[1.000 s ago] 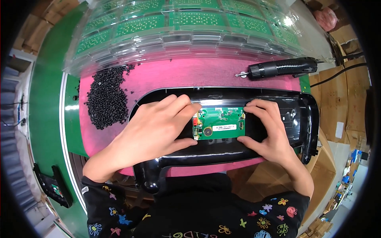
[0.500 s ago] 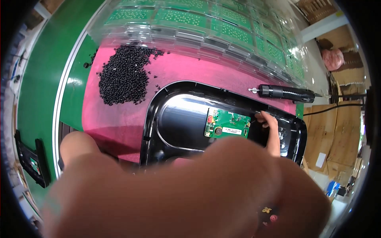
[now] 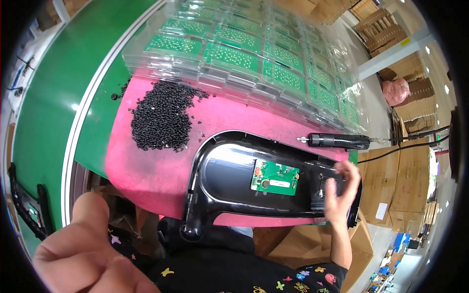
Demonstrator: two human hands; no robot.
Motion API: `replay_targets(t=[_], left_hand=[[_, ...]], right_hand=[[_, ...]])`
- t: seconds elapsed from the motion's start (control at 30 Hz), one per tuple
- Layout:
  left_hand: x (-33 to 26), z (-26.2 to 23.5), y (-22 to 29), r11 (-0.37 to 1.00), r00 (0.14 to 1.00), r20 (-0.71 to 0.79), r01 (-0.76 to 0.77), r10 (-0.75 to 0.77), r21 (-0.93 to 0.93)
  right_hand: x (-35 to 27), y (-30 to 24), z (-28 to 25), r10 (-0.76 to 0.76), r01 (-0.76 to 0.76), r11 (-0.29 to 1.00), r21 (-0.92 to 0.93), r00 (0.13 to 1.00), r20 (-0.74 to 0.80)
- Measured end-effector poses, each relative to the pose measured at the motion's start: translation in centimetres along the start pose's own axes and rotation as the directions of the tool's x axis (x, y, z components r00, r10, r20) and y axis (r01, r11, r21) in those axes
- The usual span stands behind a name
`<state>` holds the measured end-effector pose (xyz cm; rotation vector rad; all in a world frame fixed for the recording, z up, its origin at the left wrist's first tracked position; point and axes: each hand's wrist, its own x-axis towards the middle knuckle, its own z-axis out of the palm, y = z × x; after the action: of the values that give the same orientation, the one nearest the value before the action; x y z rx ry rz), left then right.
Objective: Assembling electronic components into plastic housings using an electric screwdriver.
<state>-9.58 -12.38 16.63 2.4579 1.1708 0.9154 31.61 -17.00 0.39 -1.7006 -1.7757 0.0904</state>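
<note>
A black plastic housing [image 3: 224,202] lies hollow side up at the front of the pink mat, its long narrow part pointing toward me. Inside it sits a green circuit board [image 3: 273,184] with a white label strip. Over the housing's right end is my right hand [image 3: 342,198], open, thumb and fingers apart, with nothing visible in it; whether it touches the housing I cannot tell. My left hand [image 3: 80,254] looms large at the lower left, away from the housing. Its thumb stands out and it holds nothing visible; the other fingers are partly cut off.
A heap of small black screws [image 3: 161,117] lies on the pink mat [image 3: 146,171]. Clear trays of green boards [image 3: 234,58] are stacked behind. A black electric screwdriver [image 3: 339,141] rests beyond the housing, near cardboard boxes [image 3: 381,180]. Another black part [image 3: 29,205] lies far left.
My left hand has moved from across the front of the view to the lower left, uncovering the housing. My right hand has shifted away from the circuit board toward the housing's right end.
</note>
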Motion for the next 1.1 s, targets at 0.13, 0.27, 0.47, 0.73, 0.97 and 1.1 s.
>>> replay_targets(t=[0.13,0.27,0.47,0.73,0.97,1.1], left_hand=[[-2.6,5.6,-4.7,0.926,0.826,-0.417,-0.330,0.378,0.185],[2.5,7.3,-10.3,0.961,0.984,0.052,-0.180,0.173,0.210],[1.5,9.7,-15.4,0.959,0.952,0.298,-0.021,-0.067,0.282],[2.2,10.9,-15.7,0.954,0.958,0.273,0.000,-0.086,0.299],[2.8,11.2,-15.0,0.967,0.968,0.204,0.095,-0.145,0.236],[4.9,11.6,-12.9,0.998,0.979,0.194,-0.065,0.058,0.026]], right_hand=[[4.4,0.1,-2.0,0.124,-0.169,0.944,-0.282,0.978,-0.169],[4.7,6.2,-5.6,0.392,-0.362,0.765,-0.533,0.918,-0.060],[7.2,7.5,-3.7,0.527,-0.517,0.801,0.303,0.848,0.055],[10.1,1.1,2.1,0.321,0.004,0.654,0.757,0.904,-0.282],[10.0,-1.3,2.6,0.308,0.006,0.143,0.990,0.950,-0.050],[9.1,-4.0,1.6,0.255,0.087,-0.068,0.994,0.965,-0.067]])
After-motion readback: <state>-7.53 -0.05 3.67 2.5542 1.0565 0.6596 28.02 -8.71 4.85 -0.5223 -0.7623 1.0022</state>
